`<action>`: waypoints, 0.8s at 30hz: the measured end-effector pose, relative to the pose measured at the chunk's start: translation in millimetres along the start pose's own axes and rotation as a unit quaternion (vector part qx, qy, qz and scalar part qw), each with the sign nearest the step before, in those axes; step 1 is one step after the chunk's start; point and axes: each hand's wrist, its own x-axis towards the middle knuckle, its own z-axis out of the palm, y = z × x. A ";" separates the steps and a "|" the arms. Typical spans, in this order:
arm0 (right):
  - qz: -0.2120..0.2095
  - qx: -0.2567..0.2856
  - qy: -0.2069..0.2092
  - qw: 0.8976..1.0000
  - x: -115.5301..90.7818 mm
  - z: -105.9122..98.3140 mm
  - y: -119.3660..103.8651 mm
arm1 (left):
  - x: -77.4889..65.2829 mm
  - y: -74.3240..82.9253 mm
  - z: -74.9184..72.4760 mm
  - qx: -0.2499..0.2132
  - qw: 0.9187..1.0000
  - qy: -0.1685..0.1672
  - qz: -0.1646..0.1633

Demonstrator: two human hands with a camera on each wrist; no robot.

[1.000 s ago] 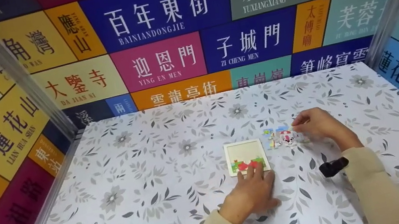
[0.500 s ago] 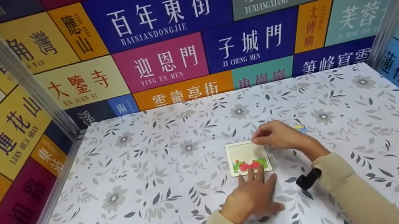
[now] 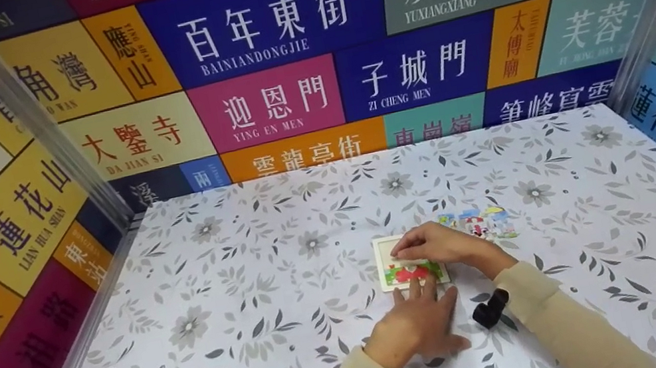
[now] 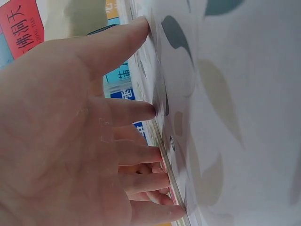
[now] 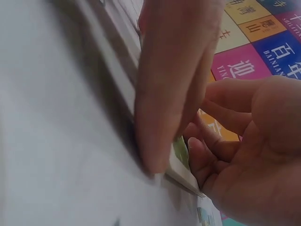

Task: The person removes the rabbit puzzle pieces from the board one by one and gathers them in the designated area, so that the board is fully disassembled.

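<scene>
A small square puzzle tray [image 3: 384,268] with a pale rim lies on the table, its lower strip filled with green and red puzzle pieces [image 3: 408,274]. My left hand [image 3: 414,327] rests at its near edge, fingers spread and fairly straight, fingertips touching the rim. Over the upper part of the tray, my right hand [image 3: 440,244] has thumb and fingers brought together in a pinch on a puzzle piece, which the fingers mostly hide. In the right wrist view, the right hand [image 5: 263,136] is partly behind a blurred left finger [image 5: 162,94].
Loose colourful puzzle pieces [image 3: 477,224] lie just right of the tray, partly behind the right hand. A floral cloth [image 3: 220,297] covers the table. Panels with large printed characters [image 3: 265,19] stand behind it, with clear corner posts at both sides.
My right hand has moved left from the loose pieces to above the tray, then farther down over it. The loose pieces show again. The left hand has stayed at the tray's near edge.
</scene>
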 end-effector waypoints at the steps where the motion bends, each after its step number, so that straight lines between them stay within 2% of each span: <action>1: -0.001 0.000 -0.006 1.000 0.1 0.6 0.3 | 0.2 -0.3 0.6 -0.002 1.000 0.000 0.002; 10: -0.032 -0.004 -0.058 0.998 3.5 3.7 -1.3 | 0.1 -1.9 1.7 0.014 1.000 0.004 0.010; 24: -0.034 -0.007 -0.044 0.998 4.5 7.1 -4.1 | 0.5 -4.5 0.7 0.008 1.000 -0.007 0.013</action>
